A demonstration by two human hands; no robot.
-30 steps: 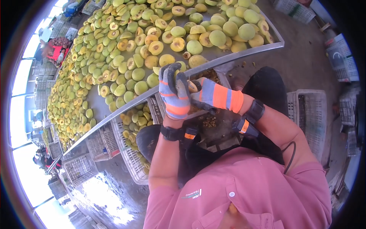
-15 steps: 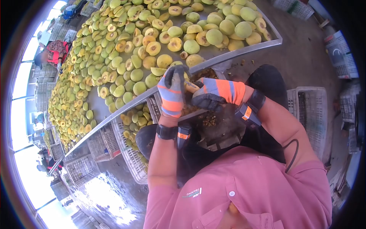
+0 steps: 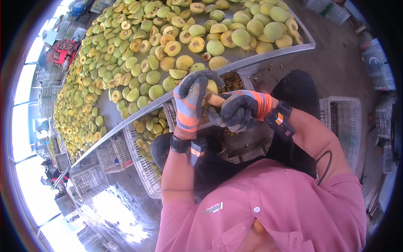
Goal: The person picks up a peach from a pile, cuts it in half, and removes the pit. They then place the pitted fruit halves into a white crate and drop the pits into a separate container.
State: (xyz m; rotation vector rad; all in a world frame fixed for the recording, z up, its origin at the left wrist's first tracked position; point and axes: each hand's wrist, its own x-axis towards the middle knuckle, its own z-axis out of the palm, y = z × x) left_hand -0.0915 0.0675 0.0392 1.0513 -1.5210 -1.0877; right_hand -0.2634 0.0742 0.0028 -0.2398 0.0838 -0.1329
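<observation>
My left hand [image 3: 192, 98], in a grey, orange-striped glove, is closed round a yellow-green fruit [image 3: 212, 87] just off the metal table's edge. To its right, my right hand [image 3: 241, 110], gloved too, wraps round a tool with a tan wooden part [image 3: 215, 100] that points at the fruit. The tip of the tool is hidden between the hands. Halved and whole green-yellow fruits [image 3: 172, 48] lie spread over the metal table [image 3: 260, 58] in front of my hands.
Under the table edge, a white crate [image 3: 145, 176] holds fruit pieces. Another pale crate [image 3: 344, 122] stands at the right. Empty crates [image 3: 89, 184] stand at the lower left. A co-worker [image 3: 64, 52] in a red apron is at the table's far left side. Below my hands are my knees.
My right hand has turned, with its fingers now wrapped round the tool. The fruit in my left hand shows more. The view has shifted slightly.
</observation>
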